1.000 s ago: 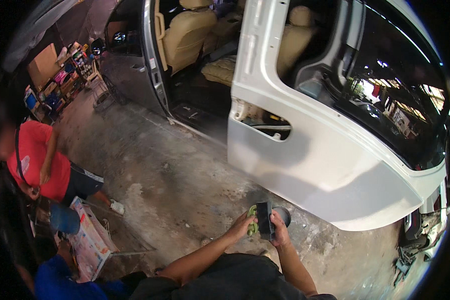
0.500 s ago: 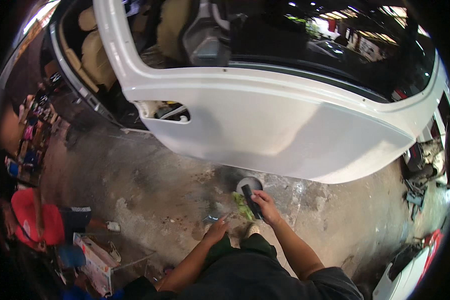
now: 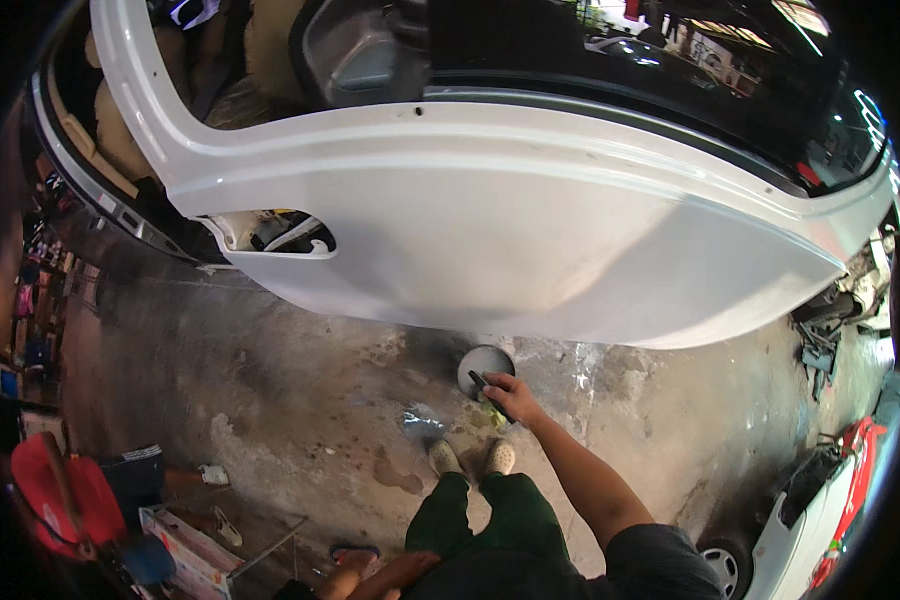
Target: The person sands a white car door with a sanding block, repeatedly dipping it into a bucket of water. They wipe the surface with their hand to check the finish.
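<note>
My right hand (image 3: 512,396) is closed round a dark, bar-shaped sanding block (image 3: 478,381). It is held out below the white car door (image 3: 460,230), apart from it. Beneath this hand a round grey basin (image 3: 485,359) is on the floor, partly covered by the block and fingers. A yellow-green cloth (image 3: 496,414) shows beside my right hand, mostly hidden. My left hand (image 3: 406,572) is low at the bottom edge, close to my left thigh; its fingers cannot be made out.
The door spans the view ahead, with an oval handle opening (image 3: 280,232) at its left. At lower left are a person in red (image 3: 58,495) and a box (image 3: 185,550). A white car part with a wheel (image 3: 722,568) stands at lower right. A puddle (image 3: 420,420) wets the floor.
My left hand has drawn back from in front of me to the bottom edge. The block in my right hand is now tilted and looks shorter. The view has shifted, placing the door further left.
</note>
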`<move>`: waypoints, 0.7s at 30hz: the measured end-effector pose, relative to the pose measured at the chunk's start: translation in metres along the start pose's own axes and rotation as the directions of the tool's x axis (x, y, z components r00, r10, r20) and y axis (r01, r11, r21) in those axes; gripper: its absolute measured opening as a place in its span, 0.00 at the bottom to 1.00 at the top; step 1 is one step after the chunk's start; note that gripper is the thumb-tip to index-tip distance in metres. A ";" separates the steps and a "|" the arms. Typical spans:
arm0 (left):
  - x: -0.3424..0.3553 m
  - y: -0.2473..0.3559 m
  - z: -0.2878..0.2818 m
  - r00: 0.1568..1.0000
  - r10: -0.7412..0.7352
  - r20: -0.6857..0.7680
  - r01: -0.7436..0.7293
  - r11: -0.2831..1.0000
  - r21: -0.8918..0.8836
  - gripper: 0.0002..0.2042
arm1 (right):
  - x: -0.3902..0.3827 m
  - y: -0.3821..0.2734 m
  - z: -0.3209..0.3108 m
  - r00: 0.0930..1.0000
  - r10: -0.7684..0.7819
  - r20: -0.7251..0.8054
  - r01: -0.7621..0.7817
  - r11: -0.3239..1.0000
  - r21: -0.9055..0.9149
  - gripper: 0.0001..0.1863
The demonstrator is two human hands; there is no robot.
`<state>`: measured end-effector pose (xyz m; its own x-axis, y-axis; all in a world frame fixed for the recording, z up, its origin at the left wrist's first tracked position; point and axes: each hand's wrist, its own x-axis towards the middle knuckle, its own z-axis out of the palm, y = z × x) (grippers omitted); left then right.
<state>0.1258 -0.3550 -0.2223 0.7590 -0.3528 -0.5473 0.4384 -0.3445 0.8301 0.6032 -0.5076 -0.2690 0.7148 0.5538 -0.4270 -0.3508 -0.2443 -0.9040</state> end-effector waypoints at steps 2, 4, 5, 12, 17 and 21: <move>-0.007 -0.030 0.003 0.987 -0.146 0.064 0.153 0.981 -0.123 0.22 | 0.020 0.017 0.001 0.998 0.062 -0.007 -0.062 0.995 -0.078 0.21; -0.002 -0.073 0.017 0.951 -0.270 0.148 0.299 0.926 -0.230 0.27 | 0.043 0.049 0.000 0.995 0.095 -0.028 -0.098 0.990 -0.097 0.21; 0.008 -0.084 0.018 0.927 -0.324 0.187 0.367 0.887 -0.280 0.30 | 0.057 0.073 0.002 0.994 0.099 -0.038 -0.102 0.992 -0.081 0.22; 0.169 0.040 -0.229 0.666 0.031 -0.746 0.168 0.967 0.190 0.23 | 0.154 0.218 0.008 0.991 0.094 -0.098 -0.096 0.995 -0.018 0.23; 0.222 0.175 -0.435 -0.113 0.669 -0.735 0.094 0.744 0.662 0.19 | 0.177 0.285 -0.005 0.987 0.143 -0.071 -0.158 0.943 -0.293 0.26; 0.251 0.200 -0.503 -0.310 0.814 -0.491 0.260 0.570 0.780 0.15 | 0.192 0.351 -0.001 0.966 0.233 -0.111 -0.252 0.945 -0.208 0.29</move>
<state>0.6463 -0.0745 -0.1399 0.3577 0.2565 0.8979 0.0715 -0.9662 0.2475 0.6185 -0.4878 -0.6685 0.6760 0.3900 -0.6253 -0.3857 -0.5358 -0.7511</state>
